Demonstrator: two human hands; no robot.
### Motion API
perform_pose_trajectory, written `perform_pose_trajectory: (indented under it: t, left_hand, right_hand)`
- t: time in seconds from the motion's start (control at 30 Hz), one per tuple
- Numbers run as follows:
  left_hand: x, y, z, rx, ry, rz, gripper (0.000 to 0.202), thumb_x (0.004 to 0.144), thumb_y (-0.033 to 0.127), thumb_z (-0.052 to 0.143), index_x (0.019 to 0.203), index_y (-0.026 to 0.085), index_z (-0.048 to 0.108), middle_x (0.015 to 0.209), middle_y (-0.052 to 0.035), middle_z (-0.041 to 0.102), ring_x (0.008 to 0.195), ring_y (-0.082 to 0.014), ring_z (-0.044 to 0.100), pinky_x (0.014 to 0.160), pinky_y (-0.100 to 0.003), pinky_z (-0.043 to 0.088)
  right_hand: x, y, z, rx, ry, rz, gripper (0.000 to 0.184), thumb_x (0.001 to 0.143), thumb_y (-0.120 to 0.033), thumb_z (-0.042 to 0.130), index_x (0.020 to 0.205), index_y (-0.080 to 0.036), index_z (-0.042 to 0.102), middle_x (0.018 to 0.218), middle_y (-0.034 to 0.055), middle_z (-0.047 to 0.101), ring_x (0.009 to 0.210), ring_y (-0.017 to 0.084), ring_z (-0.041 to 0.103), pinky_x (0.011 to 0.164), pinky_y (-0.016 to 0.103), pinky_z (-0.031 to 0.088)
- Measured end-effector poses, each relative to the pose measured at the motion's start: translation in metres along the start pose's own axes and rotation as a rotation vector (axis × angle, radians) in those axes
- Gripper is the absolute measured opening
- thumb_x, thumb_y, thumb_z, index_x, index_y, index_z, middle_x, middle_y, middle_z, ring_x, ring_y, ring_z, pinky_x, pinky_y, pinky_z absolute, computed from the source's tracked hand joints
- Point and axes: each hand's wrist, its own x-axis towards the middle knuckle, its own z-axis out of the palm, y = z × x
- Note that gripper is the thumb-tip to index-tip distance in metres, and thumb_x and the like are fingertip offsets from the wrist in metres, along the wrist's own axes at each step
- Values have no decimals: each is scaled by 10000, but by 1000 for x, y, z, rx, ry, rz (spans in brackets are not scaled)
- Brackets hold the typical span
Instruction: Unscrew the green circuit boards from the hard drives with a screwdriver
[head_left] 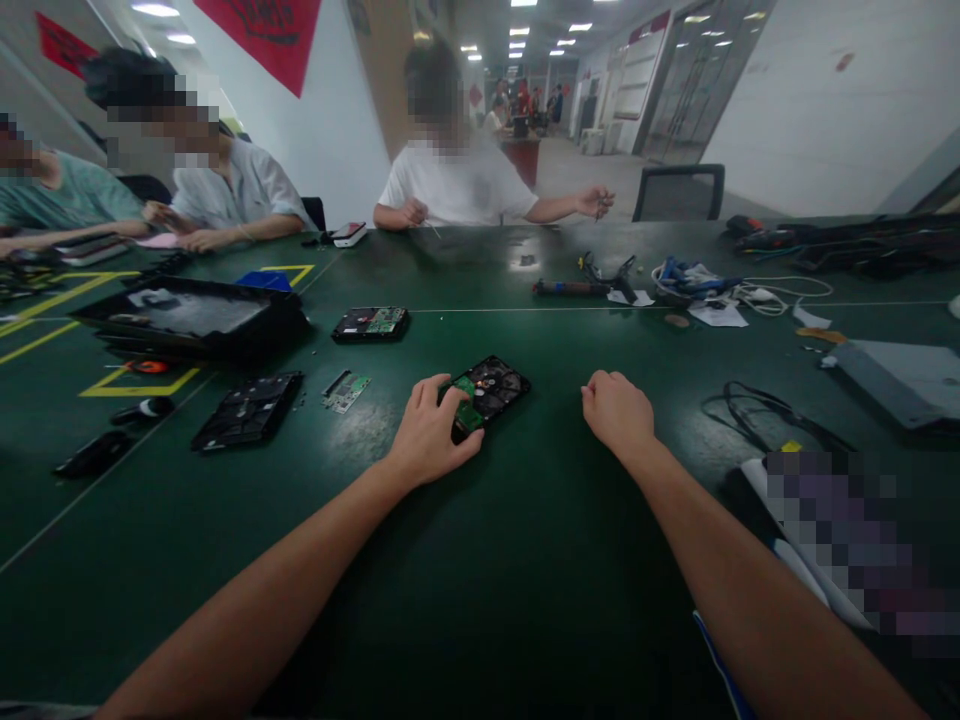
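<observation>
My left hand (pixel 427 432) grips a black hard drive (pixel 501 388) lying on the green table, its thumb at the near side and its curled fingers over the left end. A green circuit board (pixel 466 405) shows on the drive, partly covered by those fingers. To the right of the drive, apart from it, my right hand (pixel 619 410) is closed in a fist just over the table. Whatever it holds, if anything, is hidden. Left of my left hand lies a loose circuit board (pixel 347 391), and beyond it another black drive (pixel 247 411).
A third drive (pixel 370 323) with a green board lies farther back. Black trays (pixel 199 320) are stacked at left, near an orange-handled tool (pixel 148 367). At right are a grey metal box (pixel 900 380) and cables (pixel 780 410). A person (pixel 461 185) sits across the table.
</observation>
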Motion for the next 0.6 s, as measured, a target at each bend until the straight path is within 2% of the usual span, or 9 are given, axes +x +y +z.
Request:
perform_pose_trajectory:
  t: [0.07, 0.23, 0.37, 0.5, 0.6]
  left_hand:
    - [-1, 3, 0, 25, -22, -44, 553, 872, 472, 729, 1332, 208, 570, 1482, -191, 465, 1390, -420, 445, 1123, -617, 467]
    - [0, 2, 0, 8, -58, -51, 565, 885, 441, 705, 1379, 210, 555, 1468, -184, 488, 1366, -393, 499, 1124, -576, 489]
    - [0, 2, -3, -33, -90, 15, 568, 877, 439, 716, 1375, 219, 556, 1504, -178, 479, 1382, -386, 495, 1138, -570, 491]
    - [1, 13, -3, -87, -140, 116, 569, 876, 426, 725, 1376, 213, 557, 1553, -186, 453, 1432, -392, 467, 1152, -565, 491]
    - [2, 22, -3, -136, -182, 203, 586, 878, 400, 731, 1400, 209, 546, 1589, -193, 427, 1472, -393, 436, 1179, -562, 474]
  right_hand:
    - [-1, 4, -1, -13, -7, 12, 311, 1059, -348, 450, 1072, -162, 699, 1052, 151, 702, 824, 238, 687, 664, 337, 491]
    - [-2, 21, -8, 80, -70, 50, 266, 1017, -361, 533, 1010, -191, 737, 1001, 113, 758, 920, 260, 715, 787, 357, 510]
    - [2, 38, -16, 113, -66, 113, 289, 1018, -306, 499, 1069, -187, 757, 1052, 111, 787, 957, 260, 730, 812, 355, 512]
    - [4, 44, -22, 152, -115, 98, 185, 955, -318, 622, 939, -235, 786, 1010, 59, 803, 926, 246, 734, 799, 343, 512]
    - [2, 41, -23, 173, -123, 56, 156, 933, -366, 683, 936, -253, 790, 1021, 41, 805, 957, 240, 730, 833, 343, 519]
